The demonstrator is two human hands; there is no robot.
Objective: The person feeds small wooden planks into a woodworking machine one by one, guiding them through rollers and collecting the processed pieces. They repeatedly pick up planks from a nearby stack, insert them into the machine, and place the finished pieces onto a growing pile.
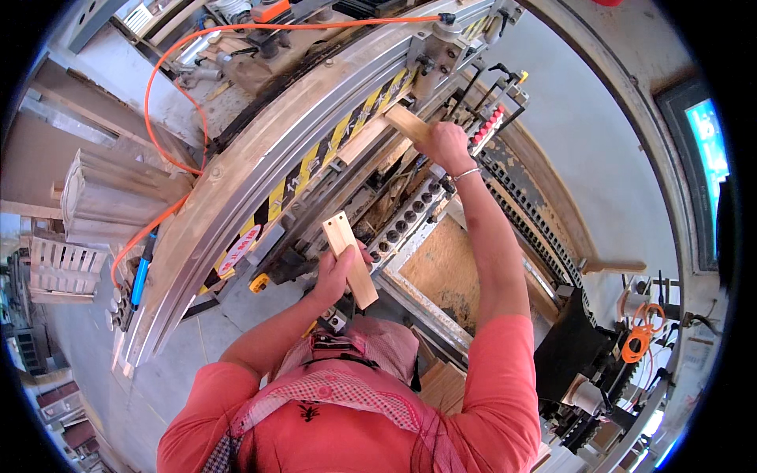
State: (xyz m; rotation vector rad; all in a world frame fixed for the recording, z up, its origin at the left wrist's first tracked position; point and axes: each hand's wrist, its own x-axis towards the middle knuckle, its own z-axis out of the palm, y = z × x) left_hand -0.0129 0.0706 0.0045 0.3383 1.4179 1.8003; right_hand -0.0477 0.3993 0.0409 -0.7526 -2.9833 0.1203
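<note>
My left hand (333, 277) is closed round a short, pale wooden slat (341, 235) in front of my body. Two small dark holes show at the slat's far end. Farther off, with the arm stretched out, my right hand (447, 148) grips the near end of a second wooden piece (406, 123). That piece's other end meets the machine beside the yellow-and-black striped rail (339, 134). Below the right hand runs a row of black round knobs (410, 215) on the machine. Red caps (486, 124) stand just right of it.
An orange air hose (268, 27) loops over the machine's long curved bed (236, 169). A blue air-gun-like tool (142, 272) hangs at left. A lit screen (707, 142) stands at right, above a coiled orange cord (640, 337). A wooden panel (441, 264) lies in a frame below my right arm.
</note>
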